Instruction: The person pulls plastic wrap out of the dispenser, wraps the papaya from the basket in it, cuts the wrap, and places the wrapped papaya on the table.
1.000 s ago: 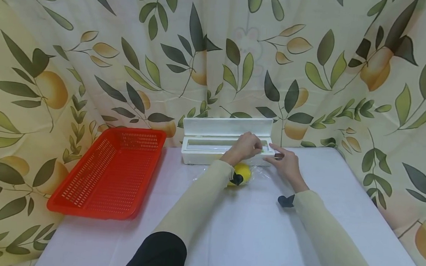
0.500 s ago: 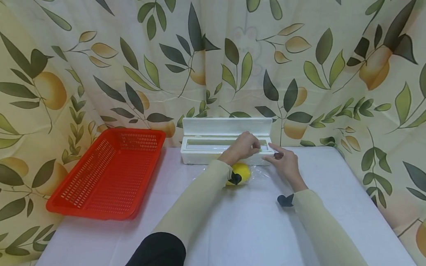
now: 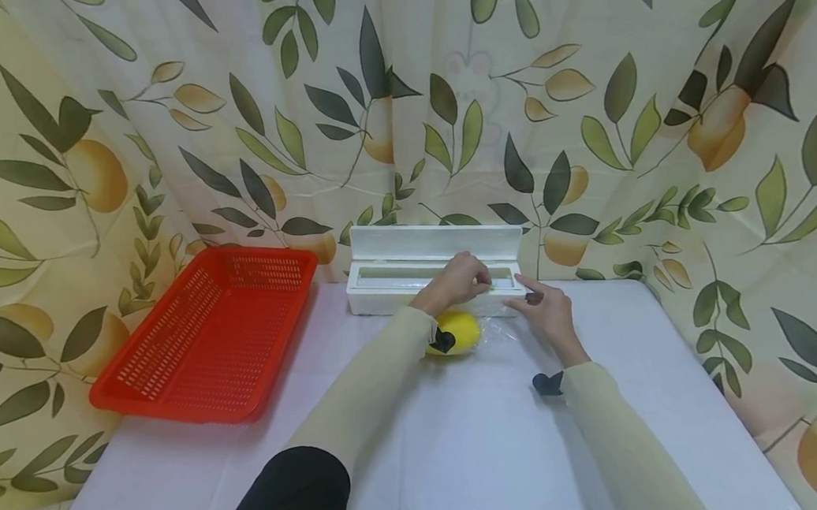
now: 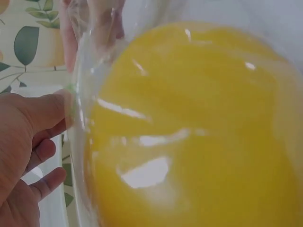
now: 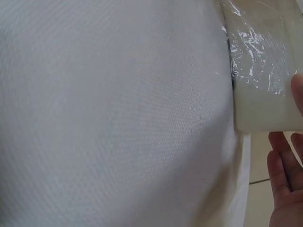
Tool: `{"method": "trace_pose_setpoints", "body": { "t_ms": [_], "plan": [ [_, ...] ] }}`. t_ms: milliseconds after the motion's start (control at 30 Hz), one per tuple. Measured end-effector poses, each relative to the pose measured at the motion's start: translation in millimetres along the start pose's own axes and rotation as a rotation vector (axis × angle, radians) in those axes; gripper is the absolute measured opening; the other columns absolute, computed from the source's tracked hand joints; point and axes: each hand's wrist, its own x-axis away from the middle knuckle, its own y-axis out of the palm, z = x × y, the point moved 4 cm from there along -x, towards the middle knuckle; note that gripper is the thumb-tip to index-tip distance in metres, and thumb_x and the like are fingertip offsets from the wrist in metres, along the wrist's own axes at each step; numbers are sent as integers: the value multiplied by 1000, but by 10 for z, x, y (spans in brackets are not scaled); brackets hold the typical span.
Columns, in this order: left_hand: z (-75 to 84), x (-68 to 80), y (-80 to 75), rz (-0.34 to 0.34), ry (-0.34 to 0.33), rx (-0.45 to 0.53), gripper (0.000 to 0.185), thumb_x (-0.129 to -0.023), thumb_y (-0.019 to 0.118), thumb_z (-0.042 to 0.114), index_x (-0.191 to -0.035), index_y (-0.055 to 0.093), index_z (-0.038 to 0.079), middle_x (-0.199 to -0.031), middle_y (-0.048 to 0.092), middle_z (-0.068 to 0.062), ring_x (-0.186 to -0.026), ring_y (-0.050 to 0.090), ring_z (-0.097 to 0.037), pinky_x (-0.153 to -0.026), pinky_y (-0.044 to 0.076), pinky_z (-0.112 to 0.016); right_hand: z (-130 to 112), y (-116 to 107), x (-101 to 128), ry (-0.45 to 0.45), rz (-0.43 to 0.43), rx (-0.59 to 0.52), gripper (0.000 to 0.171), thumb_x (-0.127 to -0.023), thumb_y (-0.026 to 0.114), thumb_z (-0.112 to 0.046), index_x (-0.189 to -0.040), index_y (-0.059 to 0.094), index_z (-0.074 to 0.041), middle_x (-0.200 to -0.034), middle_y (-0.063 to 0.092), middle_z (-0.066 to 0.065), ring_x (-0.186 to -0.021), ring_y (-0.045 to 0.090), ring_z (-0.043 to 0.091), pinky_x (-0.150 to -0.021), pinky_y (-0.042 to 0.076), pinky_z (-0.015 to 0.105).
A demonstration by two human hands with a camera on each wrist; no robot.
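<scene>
Cream curtain (image 3: 178, 97) printed with dark green leaves and orange fruit hangs behind and along both sides. White cloth-covered tabletop (image 3: 479, 465) below, evenly lit. Red perforated basket (image 3: 211, 328) sits at its left.

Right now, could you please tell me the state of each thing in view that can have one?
Cling film dispenser: lid open, upright at the back.
Cling film: pulled out over the yellow fruit.
Yellow fruit: on the table, under film.
Red basket: upright.
Left hand: fingers curled at the dispenser's cutter edge.
Right hand: fingers resting on the dispenser's end.
</scene>
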Motion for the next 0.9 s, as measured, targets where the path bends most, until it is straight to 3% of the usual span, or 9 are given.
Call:
{"method": "trace_pose_setpoints", "body": {
  "t_ms": [133, 333, 500, 900],
  "plan": [
    [-63, 46, -14, -6, -5, -4, 13, -98, 71, 17, -106, 81, 12, -100, 78, 2, -98, 61, -14, -101, 40, -26, 3, 2, 9, 14, -12, 0, 67, -88, 83, -33, -147, 57, -16, -148, 54, 21, -120, 64, 41, -97, 54, 50],
    [-194, 151, -50, -12, -48, 18, 12, -98, 72, 17, -105, 81, 13, -100, 77, 3, -98, 58, -13, -97, 41, -26, 4, 8, -4, 30, -30, 12, 67, -89, 82, -34, -149, 56, -18, -150, 52, 21, -121, 62, 41, -100, 51, 52],
    [-285, 249, -117, 1, -44, 24, 12, -98, 72, 16, -104, 81, 12, -100, 78, 2, -98, 59, -14, -99, 40, -28, 29, -12, -17, 43, -38, 37, 71, -88, 82, -41, -150, 55, -20, -148, 54, 21, -121, 62, 39, -100, 50, 53],
    [-486, 473, -219, 49, -61, 51, 11, -97, 71, 13, -102, 81, 10, -96, 78, 0, -93, 61, -16, -100, 41, -32, -3, -5, -48, 37, -50, 62, 73, -87, 83, -41, -150, 54, -20, -132, 64, 24, -114, 63, 37, -87, 51, 43]
  ]
}}
